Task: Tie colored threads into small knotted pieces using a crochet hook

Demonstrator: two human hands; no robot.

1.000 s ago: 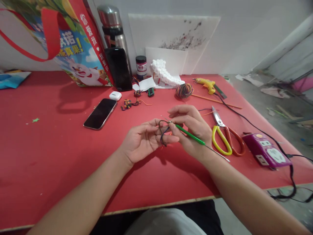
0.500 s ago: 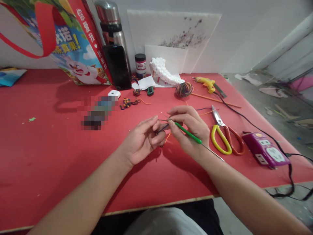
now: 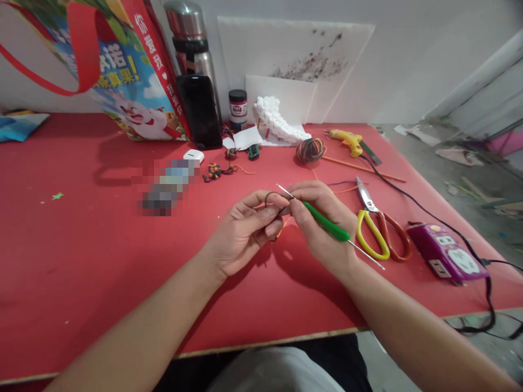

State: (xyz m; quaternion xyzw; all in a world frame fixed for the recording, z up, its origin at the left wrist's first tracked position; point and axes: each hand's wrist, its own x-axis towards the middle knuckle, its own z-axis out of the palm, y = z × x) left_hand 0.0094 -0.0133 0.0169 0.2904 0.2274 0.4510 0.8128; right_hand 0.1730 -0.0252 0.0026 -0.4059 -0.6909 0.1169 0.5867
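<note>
Between thumb and fingers, my right hand (image 3: 322, 215) grips a crochet hook (image 3: 327, 222) with a green handle; its metal tip points up and left, and its rear shaft sticks out past my wrist. My left hand (image 3: 249, 226) is closed with a dark yarn strand (image 3: 267, 198) pinched in its fingers. That strand bows up in a small loop just left of the hook's tip. An orange length of yarn hangs below my fingertips. Much of the yarn is hidden by my fingers. A multicoloured yarn ball (image 3: 310, 151) lies beyond my right hand.
Right of my hand lie scissors (image 3: 373, 228) and a purple box (image 3: 447, 253) with a black cable. Behind are a yellow glue gun (image 3: 345, 140), an orange stick (image 3: 363, 169), a phone (image 3: 200, 111), a steel flask (image 3: 190, 43), a gift bag (image 3: 139, 103) and a small crocheted piece (image 3: 213, 172).
My left thumb has moved down over the fingers, and the dark strand now bows into a loop. The hook's tip shows more plainly, and its handle has turned a little.
</note>
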